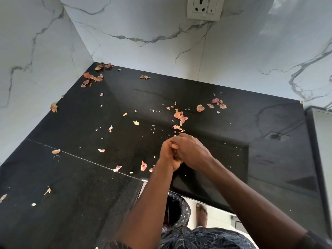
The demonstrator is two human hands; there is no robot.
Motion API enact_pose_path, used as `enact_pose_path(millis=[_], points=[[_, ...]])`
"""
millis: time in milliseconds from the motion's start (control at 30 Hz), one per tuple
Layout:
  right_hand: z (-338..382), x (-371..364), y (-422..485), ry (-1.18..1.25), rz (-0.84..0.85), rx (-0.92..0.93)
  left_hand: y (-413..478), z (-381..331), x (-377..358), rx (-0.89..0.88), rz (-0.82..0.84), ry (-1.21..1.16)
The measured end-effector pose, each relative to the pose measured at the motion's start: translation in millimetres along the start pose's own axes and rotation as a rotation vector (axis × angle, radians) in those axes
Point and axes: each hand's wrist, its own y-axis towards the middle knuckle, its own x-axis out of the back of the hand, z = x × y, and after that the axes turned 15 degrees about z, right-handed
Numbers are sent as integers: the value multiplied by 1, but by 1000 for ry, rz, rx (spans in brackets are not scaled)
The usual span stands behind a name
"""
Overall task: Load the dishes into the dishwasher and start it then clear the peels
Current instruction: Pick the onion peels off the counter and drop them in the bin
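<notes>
- Gathering of the peels point(180, 116) is judged to be the step in hand. The sweep is best begun at the left, where the cluster in the far corner by the wall point(36, 69) and the stray flakes on the near-left slab of the tabletop point(80, 194) could easily be missed.
- The left hand point(168, 153) is seen cupped, its fingers curled round a small wad of peel. A closed grip is advised so that the light, papery flakes are not shed.
- The right hand point(193, 150) is laid over the left with its fingers bent toward that palm. Whether any peel is pinched in it cannot be told.
- Thin, dry, curled scraps in orange and pink are scattered across the black tabletop, with a trail just beyond the hands and a further group at the far right.
- A lined bin point(185, 209) is glimpsed below the near edge, where the handful could be dropped.
</notes>
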Motion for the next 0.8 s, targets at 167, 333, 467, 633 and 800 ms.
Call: enact_pose_path(millis=[167,333,467,633,800], points=[[-10,15,-5,111,13,-10,-3,0,-4,-4,-38,1],[-21,17,-2,67,-65,8,-2,-4,-7,-16,-17,-12],[-22,14,-3,30,-82,77,3,-1,-6,-20,4,-36],[-61,39,9,285,-271,10,10,-1,-2,19,38,-167],[-163,74,52,174,-290,-308,15,-2,0,-19,21,-185]])
